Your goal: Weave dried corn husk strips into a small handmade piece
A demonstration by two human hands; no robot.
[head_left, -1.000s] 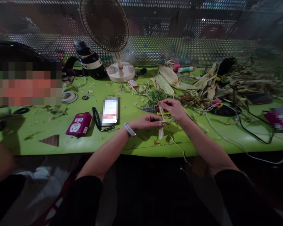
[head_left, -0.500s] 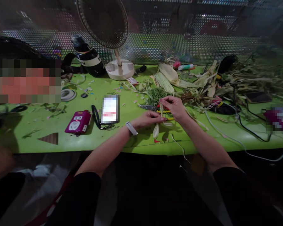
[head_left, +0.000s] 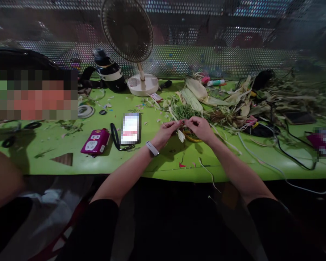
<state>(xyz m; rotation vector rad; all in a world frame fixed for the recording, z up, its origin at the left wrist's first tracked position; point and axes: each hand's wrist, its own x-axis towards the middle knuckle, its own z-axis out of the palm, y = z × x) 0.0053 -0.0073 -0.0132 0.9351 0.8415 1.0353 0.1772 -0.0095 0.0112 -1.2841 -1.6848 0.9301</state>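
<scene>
Over the green table, my left hand (head_left: 165, 133) pinches a pale strip of corn husk (head_left: 181, 136). One end of the strip hangs below the fingertips, and a pale length sticks up past them. My right hand (head_left: 201, 129) meets the left one, its thumb and finger closed at the same strip; the exact grip is too small to make out. Just under the hands show the yellow handles (head_left: 191, 139) of a cutting tool, the rest of it hidden. Behind them lie a bunch of green shreds (head_left: 186, 111) and whole corn husks (head_left: 197, 92).
A fan (head_left: 142, 85), a black bottle (head_left: 112, 78) and a lit phone (head_left: 130, 128) stand or lie to the left, with a purple power socket (head_left: 95, 141). Dry husks (head_left: 241, 103) are heaped at the right beside a white cable (head_left: 260, 161). Another person sits at far left.
My hands have come together, fingertips meeting, where before they held the strip stretched between them. The left hand has risen slightly and its strip end hangs higher. The view has shifted slightly.
</scene>
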